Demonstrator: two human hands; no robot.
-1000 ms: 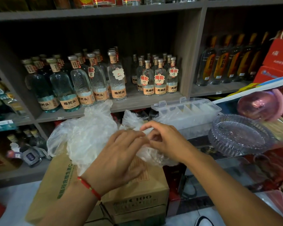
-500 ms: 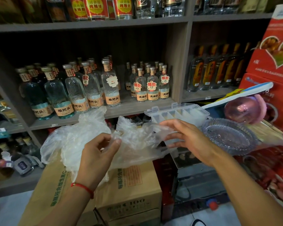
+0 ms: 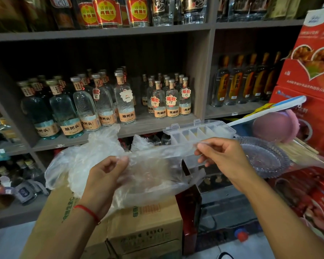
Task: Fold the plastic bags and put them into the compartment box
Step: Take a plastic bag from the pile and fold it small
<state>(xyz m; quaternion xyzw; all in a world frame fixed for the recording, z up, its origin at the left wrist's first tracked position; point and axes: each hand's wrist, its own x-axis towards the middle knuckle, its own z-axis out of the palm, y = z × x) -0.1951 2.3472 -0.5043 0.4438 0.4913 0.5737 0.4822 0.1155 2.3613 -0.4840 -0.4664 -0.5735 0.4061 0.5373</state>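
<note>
A: Counting left to right: one heap of crumpled clear plastic bags on the brown cardboard carton, number unclear.

B: Hands?

A: Left hand and right hand each pinch one thin clear plastic bag, stretched between them, unfolded.

B: Box?

A: One clear lidded plastic compartment box behind; contents unclear. Folding barely begun, I judge.

Both your forearms come up from the bottom edge, hands raised level and well apart. Your left hand has fingers curled, thumb and forefinger pinching the plastic bag, red string on that wrist. Your right hand pinches the bag's other end, remaining fingers loosely bent under.
</note>
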